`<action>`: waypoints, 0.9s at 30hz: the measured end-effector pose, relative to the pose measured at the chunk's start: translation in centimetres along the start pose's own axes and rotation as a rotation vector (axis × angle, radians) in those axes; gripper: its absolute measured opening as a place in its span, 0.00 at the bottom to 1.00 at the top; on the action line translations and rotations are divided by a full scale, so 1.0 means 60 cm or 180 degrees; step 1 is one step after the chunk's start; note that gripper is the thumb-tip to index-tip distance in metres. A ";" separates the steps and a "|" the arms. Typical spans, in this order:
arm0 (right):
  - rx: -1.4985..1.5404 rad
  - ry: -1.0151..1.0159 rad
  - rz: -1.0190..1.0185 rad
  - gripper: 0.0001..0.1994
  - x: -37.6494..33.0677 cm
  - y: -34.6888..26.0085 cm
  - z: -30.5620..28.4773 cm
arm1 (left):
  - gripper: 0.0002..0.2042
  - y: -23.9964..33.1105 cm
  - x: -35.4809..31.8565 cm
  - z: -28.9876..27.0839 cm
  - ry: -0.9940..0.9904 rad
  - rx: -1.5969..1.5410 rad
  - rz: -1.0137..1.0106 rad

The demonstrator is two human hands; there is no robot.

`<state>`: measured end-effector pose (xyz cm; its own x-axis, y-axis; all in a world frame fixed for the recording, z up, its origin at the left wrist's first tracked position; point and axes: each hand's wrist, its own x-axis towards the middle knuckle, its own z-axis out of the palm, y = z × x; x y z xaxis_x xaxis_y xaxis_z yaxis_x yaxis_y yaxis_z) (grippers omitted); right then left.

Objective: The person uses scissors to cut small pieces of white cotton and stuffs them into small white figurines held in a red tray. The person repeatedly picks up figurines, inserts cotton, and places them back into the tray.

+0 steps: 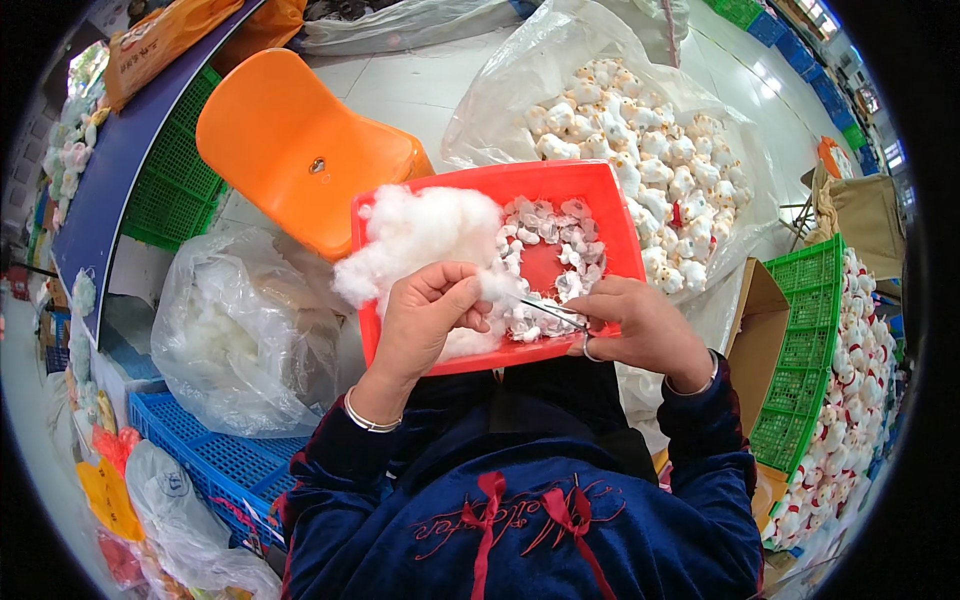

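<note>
A red plastic tray rests across my lap. On its left side lies a big heap of white stuffing; on its right are several small white and grey pieces. My left hand is closed in a pinch, with a tuft of white stuffing at its fingertips. Fingers of my right hand wrap round a thin dark metal tool, like tweezers or forceps. The tool's tip reaches the tuft; whatever else the left fingers hold is hidden.
Beyond the tray, a clear plastic bag holds many small white plush toys. An orange chair stands ahead to the left. A plastic bag of stuffing sits on a blue crate. Green crates are at right.
</note>
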<state>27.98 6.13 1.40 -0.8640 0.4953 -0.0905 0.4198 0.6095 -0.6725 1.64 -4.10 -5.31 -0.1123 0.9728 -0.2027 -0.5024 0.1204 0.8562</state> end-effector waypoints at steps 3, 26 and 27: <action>-0.0365 -0.0043 -0.0011 0.18 0.000 -0.011 -0.019 | 0.07 0.006 -0.002 0.011 0.0034 0.0321 -0.0046; -0.0731 -0.0061 0.0090 0.19 0.010 -0.013 -0.017 | 0.07 0.007 0.000 0.007 0.0058 0.0413 0.0060; -0.0847 -0.0161 0.0091 0.20 0.016 -0.023 -0.021 | 0.07 0.004 0.000 0.009 -0.0009 0.0528 0.0047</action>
<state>26.91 6.56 3.16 -0.8607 0.4872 -0.1479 0.4969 0.7401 -0.4531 2.01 -3.94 -4.84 -0.1161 0.9752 -0.1882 -0.3523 0.1368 0.9259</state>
